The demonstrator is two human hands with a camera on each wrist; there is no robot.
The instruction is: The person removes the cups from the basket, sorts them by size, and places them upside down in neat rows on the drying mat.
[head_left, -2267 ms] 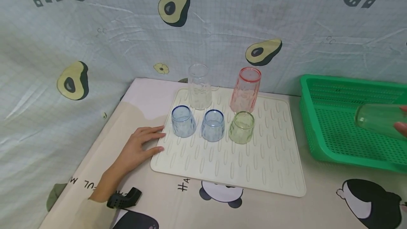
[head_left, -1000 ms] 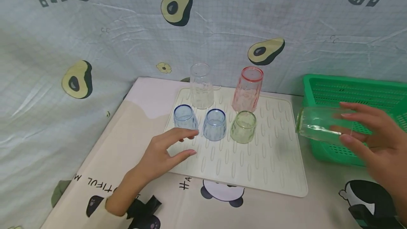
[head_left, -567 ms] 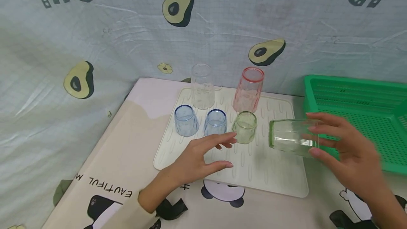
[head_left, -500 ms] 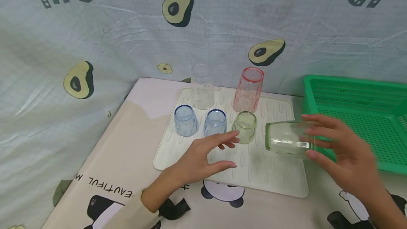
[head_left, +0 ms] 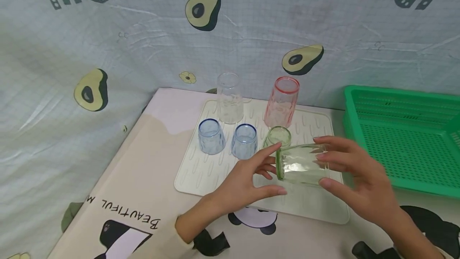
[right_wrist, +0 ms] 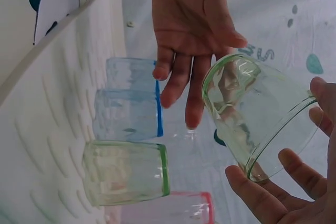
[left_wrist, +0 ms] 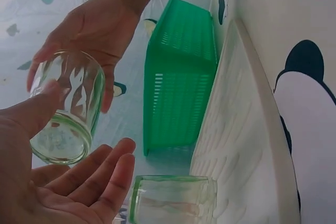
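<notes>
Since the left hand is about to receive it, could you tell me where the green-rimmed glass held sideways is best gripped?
Grip the green-rimmed glass around its side wall near the rim, coming from the left. It lies on its side with the mouth towards the left hand, while the right hand already covers the base end, so likely only the rim half is free.

Both hands on green-tinted glass (left_wrist: 65, 108) — green basket (left_wrist: 181, 100) behind.

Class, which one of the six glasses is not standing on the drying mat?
The green-rimmed glass, held sideways in the air by the right hand; the other five stand on the mat.
</notes>
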